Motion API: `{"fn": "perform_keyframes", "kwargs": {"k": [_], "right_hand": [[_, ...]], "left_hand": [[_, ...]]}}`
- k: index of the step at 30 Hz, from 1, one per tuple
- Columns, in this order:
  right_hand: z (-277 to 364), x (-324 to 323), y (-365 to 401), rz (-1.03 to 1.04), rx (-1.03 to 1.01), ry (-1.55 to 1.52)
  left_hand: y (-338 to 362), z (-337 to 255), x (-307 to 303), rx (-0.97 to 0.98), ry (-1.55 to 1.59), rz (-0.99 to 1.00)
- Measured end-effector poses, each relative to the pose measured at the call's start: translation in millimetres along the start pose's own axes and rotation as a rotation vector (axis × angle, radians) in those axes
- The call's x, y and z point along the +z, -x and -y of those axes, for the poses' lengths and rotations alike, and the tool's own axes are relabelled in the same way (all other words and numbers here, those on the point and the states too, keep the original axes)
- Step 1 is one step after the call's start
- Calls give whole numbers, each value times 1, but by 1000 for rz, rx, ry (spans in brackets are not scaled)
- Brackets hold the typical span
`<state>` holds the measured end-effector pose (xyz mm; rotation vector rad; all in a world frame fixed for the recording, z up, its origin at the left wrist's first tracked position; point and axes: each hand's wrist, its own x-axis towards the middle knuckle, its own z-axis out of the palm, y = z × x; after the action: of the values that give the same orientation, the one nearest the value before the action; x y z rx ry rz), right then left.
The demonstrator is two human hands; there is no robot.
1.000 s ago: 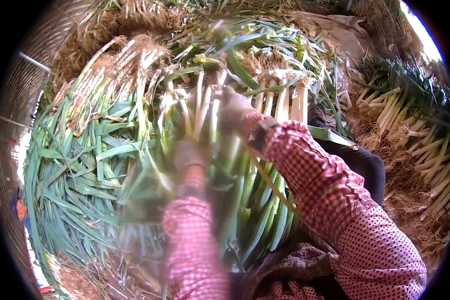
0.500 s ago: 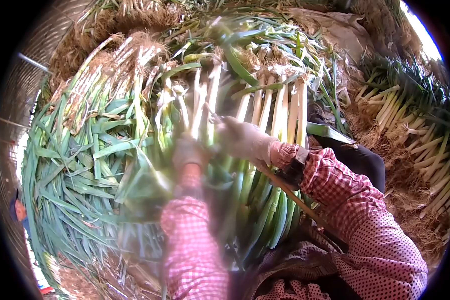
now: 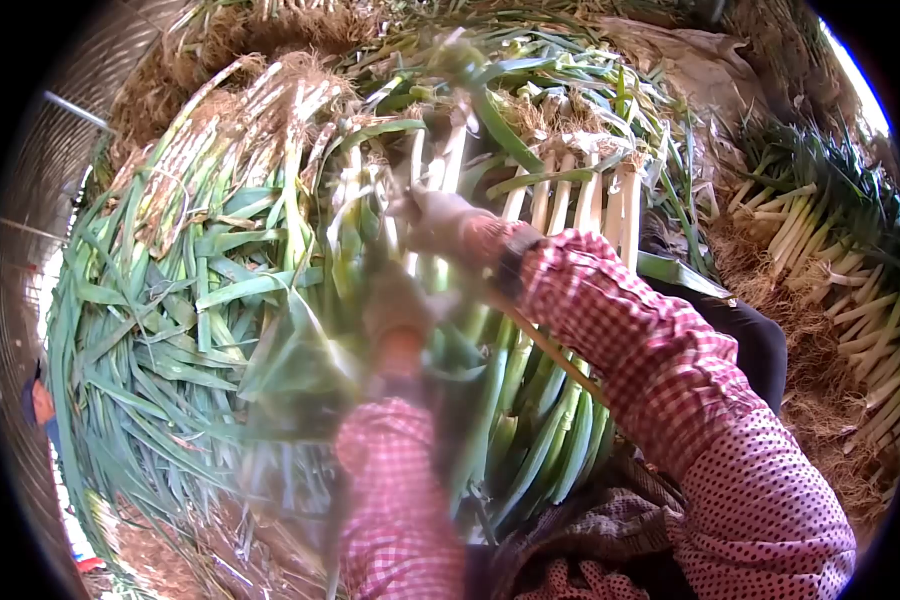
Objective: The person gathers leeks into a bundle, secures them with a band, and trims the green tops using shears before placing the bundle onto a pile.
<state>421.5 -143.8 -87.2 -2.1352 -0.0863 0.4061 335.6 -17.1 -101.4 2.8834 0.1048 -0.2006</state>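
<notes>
In a pale glove, my right hand [image 3: 438, 222] reaches across the white stems of the leeks in the middle, its fingers blurred. Lower and slightly left, my left hand [image 3: 398, 300] is smeared by motion over green leek stalks; its fingers cannot be made out. A thin brown stick [image 3: 555, 358] runs diagonally from near my right wrist toward my lap. Right of my hands, several thick leeks [image 3: 560, 200] lie side by side, white ends away from me and green leaves toward me. What either hand holds is too blurred to tell.
A large heap of leeks [image 3: 170, 320] with long green leaves fills the left. More leeks with tangled roots [image 3: 805, 240] are piled at the right. Brown sheeting [image 3: 685, 65] lies at the back right. Part of another person [image 3: 42, 402] shows at the far left edge.
My right hand has moved left and slightly up over the white stems. My left hand has shifted slightly right. The view has shifted slightly.
</notes>
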Motion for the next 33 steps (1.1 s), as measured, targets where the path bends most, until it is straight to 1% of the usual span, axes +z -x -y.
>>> {"fn": "perform_keyframes", "kwargs": {"k": [1, 2, 5, 6, 7, 9, 10, 11, 13, 14, 17, 18, 19, 21, 22, 25, 26, 29, 30, 31, 32, 33], "right_hand": [[2, 1, -5, -60, 66, -44], [4, -1, -4, -91, 110, -25], [-17, -11, 13, 44, -55, 118], [-24, -18, 33, -25, -179, -97], [-36, -20, 24, -72, 55, 52], [-37, -40, 38, -85, 84, -47], [-32, -45, 52, -39, 31, -22], [-24, -41, 49, 43, -44, 153], [-19, -40, 58, 76, 38, 144], [-11, -43, 63, 26, 72, 122], [-25, -33, 32, -185, 146, 34], [-35, -31, 24, -277, 100, -48], [-43, -35, 11, -146, 179, -73], [-34, -41, 33, -125, 121, 18], [-49, -35, 23, -197, 113, -30], [-44, -56, 24, -308, 231, -47], [-47, -60, 22, -282, 221, -22], [-58, -58, 46, -6, 71, -109], [-59, -48, 62, -48, -49, -69], [-64, -44, 76, -14, -38, 17], [-89, -35, 71, -37, -122, -8], [-95, -39, 79, -40, -75, -50]], "left_hand": [[1, -2, -2, -17, -15, 15], [3, -5, -5, -33, -29, 28], [6, -17, -20, -88, -29, 119], [7, -20, -24, -108, -22, 156], [7, -21, -23, -120, -34, 172], [4, -22, -16, -139, -71, 208], [5, -23, -12, -130, -109, 204], [6, -23, -9, -109, -114, 173], [9, -21, -5, -65, -130, 112], [9, -22, -7, -75, -122, 125], [10, -23, -8, -103, -100, 151], [8, -20, -7, -87, -74, 154], [8, -19, -6, -97, -80, 156], [6, -20, -6, -110, -83, 153], [5, -20, -6, -110, -78, 148], [5, -17, -1, -104, -82, 160], [4, -15, 0, -103, -84, 164], [2, -12, -2, -97, -64, 196], [0, -11, -5, -96, -49, 210], [-1, -10, -7, -97, -39, 226], [3, -17, -18, -85, -43, 252], [3, -21, -19, -141, -62, 249]]}}
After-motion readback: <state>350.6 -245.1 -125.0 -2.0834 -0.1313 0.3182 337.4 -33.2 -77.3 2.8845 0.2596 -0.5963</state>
